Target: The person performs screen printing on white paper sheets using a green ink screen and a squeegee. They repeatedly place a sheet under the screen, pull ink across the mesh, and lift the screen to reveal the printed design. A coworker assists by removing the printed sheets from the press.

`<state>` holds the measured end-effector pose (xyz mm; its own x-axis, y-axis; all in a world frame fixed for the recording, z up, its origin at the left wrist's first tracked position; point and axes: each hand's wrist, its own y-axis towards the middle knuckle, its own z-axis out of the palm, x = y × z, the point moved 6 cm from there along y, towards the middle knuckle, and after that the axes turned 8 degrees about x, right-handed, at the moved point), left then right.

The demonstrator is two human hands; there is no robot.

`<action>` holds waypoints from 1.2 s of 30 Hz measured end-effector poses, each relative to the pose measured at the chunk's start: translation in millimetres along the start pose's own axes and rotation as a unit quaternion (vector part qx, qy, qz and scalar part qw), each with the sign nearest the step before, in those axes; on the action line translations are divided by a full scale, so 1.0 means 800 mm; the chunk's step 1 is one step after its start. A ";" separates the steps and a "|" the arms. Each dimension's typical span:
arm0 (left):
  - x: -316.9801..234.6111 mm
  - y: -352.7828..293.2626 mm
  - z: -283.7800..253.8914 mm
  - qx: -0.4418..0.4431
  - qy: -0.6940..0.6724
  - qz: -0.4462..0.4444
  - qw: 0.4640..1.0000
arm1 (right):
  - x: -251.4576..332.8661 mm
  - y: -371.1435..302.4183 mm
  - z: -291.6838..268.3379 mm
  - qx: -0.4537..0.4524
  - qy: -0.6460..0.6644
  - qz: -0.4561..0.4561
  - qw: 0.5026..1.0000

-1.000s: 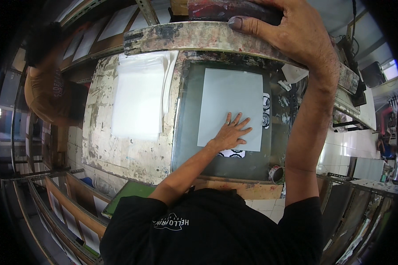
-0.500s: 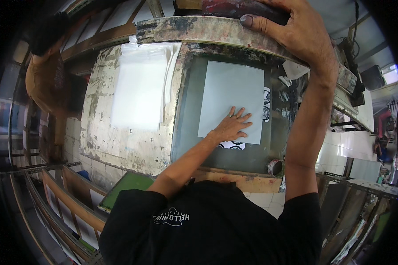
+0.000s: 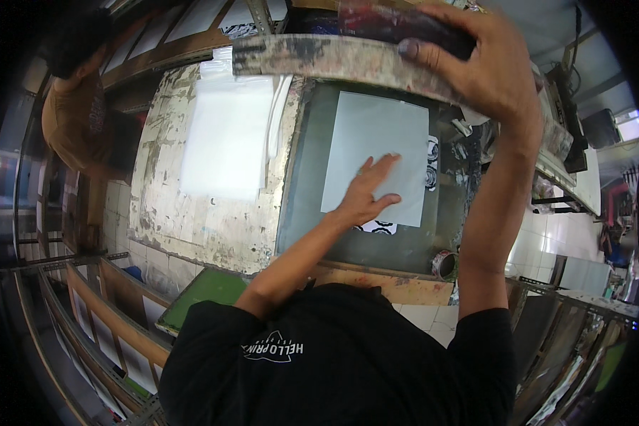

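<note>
My left hand [image 3: 366, 194] is over a pale grey-white sheet [image 3: 380, 124], fingers stretched out and thumb apart; whether it touches the sheet I cannot tell. The sheet lies on a dark greenish flat surface [image 3: 304, 177]. Black-and-white patterned pieces [image 3: 432, 165] show from under its right and lower edges. My right hand [image 3: 486, 71], a little blurred, grips a stained wooden frame [image 3: 312, 58] along the far side, its dark-stained thumb on the near face. The frame's bar is raised above the far end of the surface. My right fingers are partly hidden behind it.
Left of the sheet, a stack of white, translucent sheets [image 3: 227, 135] lies on a paint-worn board [image 3: 156, 163]. A roll of tape [image 3: 444, 264] stands at the near right corner. Another person [image 3: 74, 121] is at the far left. Racks [image 3: 106, 305] stand at the lower left.
My left hand has slid a little away from me over the sheet, its spread fingers drawing closer together. My right hand and the wooden frame have come slightly nearer to me.
</note>
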<state>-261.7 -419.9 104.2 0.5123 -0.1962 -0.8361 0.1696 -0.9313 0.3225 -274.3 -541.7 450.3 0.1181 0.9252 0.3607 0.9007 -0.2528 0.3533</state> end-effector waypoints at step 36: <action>0.047 -0.282 -0.089 -0.172 0.195 -0.259 0.930 | -0.304 -0.040 0.409 0.034 -0.077 0.069 0.994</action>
<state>-220.6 -195.0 31.5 0.5431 0.4400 -0.7152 0.7029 -0.7041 0.1006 -194.8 -666.3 68.6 0.3009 0.9164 0.2641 0.8971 -0.3659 0.2476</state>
